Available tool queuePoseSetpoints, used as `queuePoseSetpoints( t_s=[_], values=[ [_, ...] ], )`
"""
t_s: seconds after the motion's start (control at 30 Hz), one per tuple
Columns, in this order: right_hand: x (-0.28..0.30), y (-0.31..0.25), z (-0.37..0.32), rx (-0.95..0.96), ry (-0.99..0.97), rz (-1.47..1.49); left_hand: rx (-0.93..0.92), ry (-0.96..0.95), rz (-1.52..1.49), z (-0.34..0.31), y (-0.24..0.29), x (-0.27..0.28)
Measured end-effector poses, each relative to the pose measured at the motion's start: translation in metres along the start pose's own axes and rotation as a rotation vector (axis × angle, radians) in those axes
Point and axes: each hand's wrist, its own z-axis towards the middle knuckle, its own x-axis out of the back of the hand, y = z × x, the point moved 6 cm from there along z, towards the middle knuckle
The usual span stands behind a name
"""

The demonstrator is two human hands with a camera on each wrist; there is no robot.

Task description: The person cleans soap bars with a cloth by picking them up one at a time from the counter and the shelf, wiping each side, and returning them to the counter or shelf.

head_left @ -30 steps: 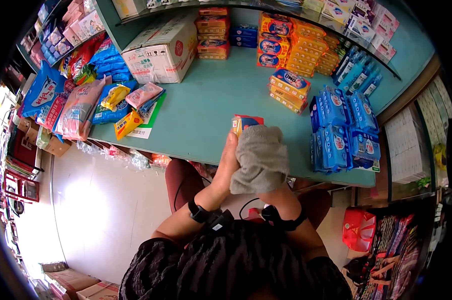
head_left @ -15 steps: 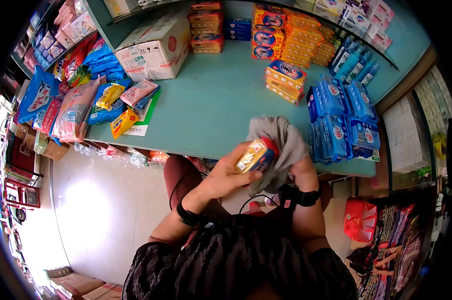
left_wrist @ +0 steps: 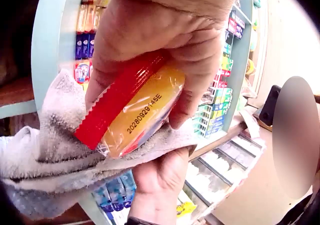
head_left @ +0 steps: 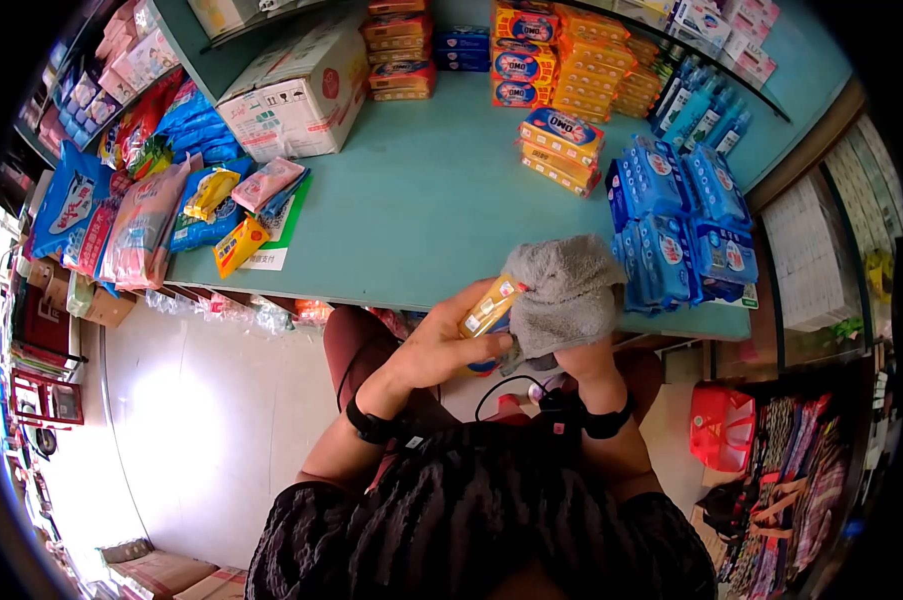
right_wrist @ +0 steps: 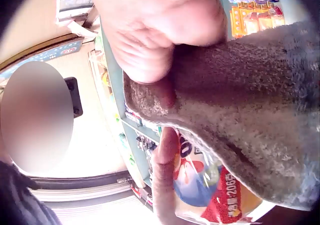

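Observation:
My left hand (head_left: 433,348) grips a yellow, clear-wrapped bar of soap (head_left: 489,306) with a red end seal, held over the counter's front edge. A printed date shows on the wrapped soap (left_wrist: 145,112) in the left wrist view. Bunched in my right hand (head_left: 589,364) is a grey cloth (head_left: 568,285), which covers the right part of the bar. In the right wrist view, the right fingers curl over the edge of the cloth (right_wrist: 235,115), and the blue and red label of the soap (right_wrist: 200,185) shows beneath it.
On the green counter (head_left: 401,220), a short stack of OMO soap packs (head_left: 561,150) stands ahead, with blue packs (head_left: 661,260) at the right. A cardboard box (head_left: 296,105) and several bagged goods (head_left: 146,235) occupy the left. Taller soap stacks (head_left: 524,60) line the back.
The cloth first covered most of the bar, then came off to the right as the bar was turned, baring its label. Now the cloth lies over the bar's right part again.

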Motion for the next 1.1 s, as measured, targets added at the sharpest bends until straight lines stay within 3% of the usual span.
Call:
queuePoseSetpoints(
  t_s=[0.27, 0.37, 0.47, 0.53, 0.57, 0.67, 0.73, 0.83, 0.9, 1.0, 1.07, 1.1],
  values=[
    [-0.006, 0.025, -0.009, 0.010, 0.119, -0.047, 0.006, -0.020, -0.113, 0.002, -0.015, -0.001],
    [0.010, 0.015, -0.003, 0.049, 0.166, -0.195, 0.020, -0.006, -0.186, 0.001, -0.023, -0.003],
    [0.022, 0.053, -0.018, -0.221, 0.418, 0.160, -0.011, 0.008, -0.325, 0.000, -0.018, -0.005],
    [0.012, 0.064, -0.016, -0.279, 0.268, 0.492, -0.067, 0.027, -0.447, 0.001, -0.015, -0.003],
    [0.008, 0.058, -0.014, -0.211, 0.159, 0.392, -0.122, 0.009, -0.510, 0.004, -0.015, -0.001],
    [-0.019, 0.013, -0.009, 0.055, -0.010, 0.137, -0.074, 0.186, -0.730, 0.017, -0.027, 0.006],
    [-0.036, 0.021, -0.022, 0.035, -0.053, 0.272, -0.134, 0.198, -0.681, 0.020, -0.016, 0.002],
    [-0.020, 0.031, -0.020, 0.066, 0.045, 0.101, -0.079, 0.153, -0.684, 0.017, -0.023, -0.004],
    [-0.027, 0.063, -0.022, -0.143, 0.182, 0.387, -0.065, 0.098, -0.692, 0.015, -0.021, -0.008],
    [-0.001, 0.055, -0.004, 0.037, 0.245, -0.176, -0.047, 0.054, -0.713, 0.016, -0.023, -0.014],
    [0.000, 0.067, 0.001, -0.211, 0.306, 0.451, -0.032, 0.042, -0.730, 0.016, -0.027, -0.016],
    [-0.004, 0.067, 0.001, -0.254, 0.272, 0.511, -0.043, 0.057, -0.702, 0.015, -0.024, -0.015]
  ],
)
